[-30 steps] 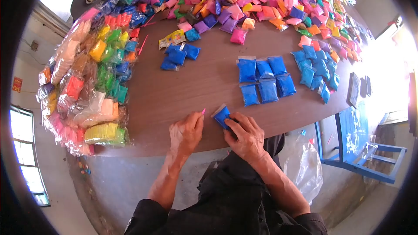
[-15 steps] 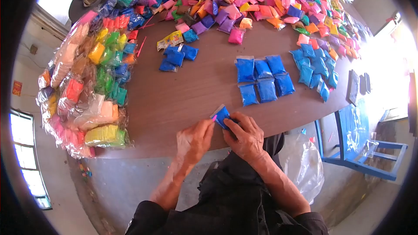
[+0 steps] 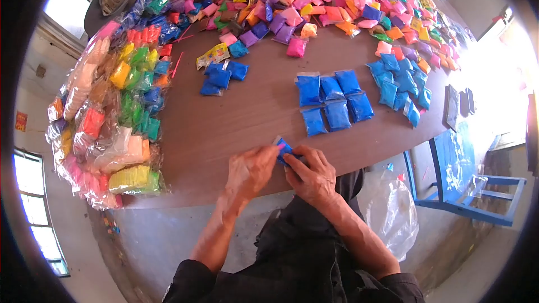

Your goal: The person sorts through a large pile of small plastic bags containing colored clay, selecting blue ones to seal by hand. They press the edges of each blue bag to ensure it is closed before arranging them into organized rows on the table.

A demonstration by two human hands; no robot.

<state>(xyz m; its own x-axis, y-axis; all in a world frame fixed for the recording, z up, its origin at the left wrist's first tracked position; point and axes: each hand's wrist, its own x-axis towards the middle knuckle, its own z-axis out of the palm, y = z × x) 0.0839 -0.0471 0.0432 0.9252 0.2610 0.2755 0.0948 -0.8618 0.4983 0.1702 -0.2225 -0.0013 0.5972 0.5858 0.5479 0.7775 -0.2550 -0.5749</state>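
At the table's near edge, my right hand [image 3: 312, 176] is closed on a small blue packet [image 3: 285, 151], its thumb and fingers pressing the lower part. My left hand [image 3: 250, 169] is closed in a pinch at the packet's upper left. A small pink piece [image 3: 281, 146] pokes out of its fingertips against the packet; the rest of that piece is hidden. Just beyond my hands, several blue packets [image 3: 337, 115] in clear wrap lie in two neat rows. A looser group of blue packets [image 3: 218, 77] lies farther left, beside a yellow printed packet [image 3: 213, 56].
Lighter blue packets [image 3: 405, 83] are heaped at the right, near a dark phone-like slab [image 3: 452, 106]. Mixed coloured packets [image 3: 292, 14] cover the table's far side, and bagged bundles [image 3: 132, 179] line the left. A blue chair [image 3: 457, 163] stands at the right beside a clear plastic bag [image 3: 393, 216].
My left hand has shifted slightly up and its wrist has turned, with the pink piece still at the packet. My right hand keeps its hold. The whole view has moved a little.
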